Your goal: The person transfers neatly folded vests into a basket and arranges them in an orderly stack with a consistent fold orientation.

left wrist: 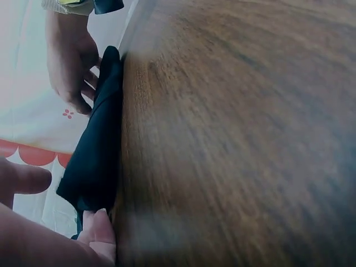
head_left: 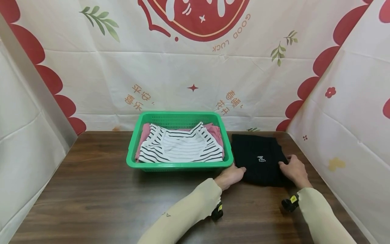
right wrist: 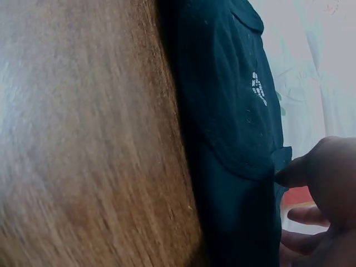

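A folded black shirt [head_left: 259,159] with a small white print lies flat on the table, right of the green basket. My left hand [head_left: 230,176] is at its near left corner, below the basket's corner. In the left wrist view, the left fingers [left wrist: 99,233] touch the fabric's edge low by the tabletop, and the thumb stands apart from it. At the opposite side my right hand [head_left: 295,170] touches the shirt's right edge. Its thumb [right wrist: 295,173] rests against the cloth in the right wrist view, while the other fingers lie loosely beside the edge.
The green plastic basket [head_left: 179,165] stands at the table's back, holding a folded striped top [head_left: 182,145] over pink cloth [head_left: 215,133]. A printed white curtain [head_left: 195,67] hangs behind the brown wooden table [head_left: 100,196] and along both sides.
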`<act>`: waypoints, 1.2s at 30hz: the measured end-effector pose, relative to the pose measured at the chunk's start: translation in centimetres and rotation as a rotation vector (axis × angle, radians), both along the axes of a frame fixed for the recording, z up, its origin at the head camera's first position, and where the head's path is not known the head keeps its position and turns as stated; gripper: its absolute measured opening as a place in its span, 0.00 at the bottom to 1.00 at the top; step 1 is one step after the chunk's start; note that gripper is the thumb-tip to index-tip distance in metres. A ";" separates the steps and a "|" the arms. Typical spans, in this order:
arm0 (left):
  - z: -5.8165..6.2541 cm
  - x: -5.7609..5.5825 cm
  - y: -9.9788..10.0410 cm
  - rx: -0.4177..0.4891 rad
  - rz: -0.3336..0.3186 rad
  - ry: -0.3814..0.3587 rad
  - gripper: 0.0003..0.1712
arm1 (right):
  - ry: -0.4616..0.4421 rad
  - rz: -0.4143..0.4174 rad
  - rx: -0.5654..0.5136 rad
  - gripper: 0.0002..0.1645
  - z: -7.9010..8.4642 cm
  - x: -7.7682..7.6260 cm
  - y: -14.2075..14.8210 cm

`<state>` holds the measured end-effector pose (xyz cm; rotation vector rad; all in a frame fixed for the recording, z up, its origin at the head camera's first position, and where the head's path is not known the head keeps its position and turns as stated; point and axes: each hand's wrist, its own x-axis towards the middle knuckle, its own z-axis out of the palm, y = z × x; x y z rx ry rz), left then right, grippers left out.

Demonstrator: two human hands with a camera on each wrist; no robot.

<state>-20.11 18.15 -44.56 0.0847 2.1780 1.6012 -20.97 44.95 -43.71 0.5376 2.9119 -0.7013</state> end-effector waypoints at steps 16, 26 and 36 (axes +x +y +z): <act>1.1 0.4 -0.5 -0.161 -0.058 -0.016 0.37 | 0.010 0.049 0.044 0.39 -0.2 0.4 0.4; 1.1 0.4 -0.9 -0.173 -0.073 -0.006 0.32 | 0.023 0.078 -0.006 0.31 -0.5 0.9 -0.1; 1.1 0.6 -0.7 -0.157 -0.034 -0.004 0.35 | 0.012 0.101 -0.001 0.29 -0.6 1.1 -0.5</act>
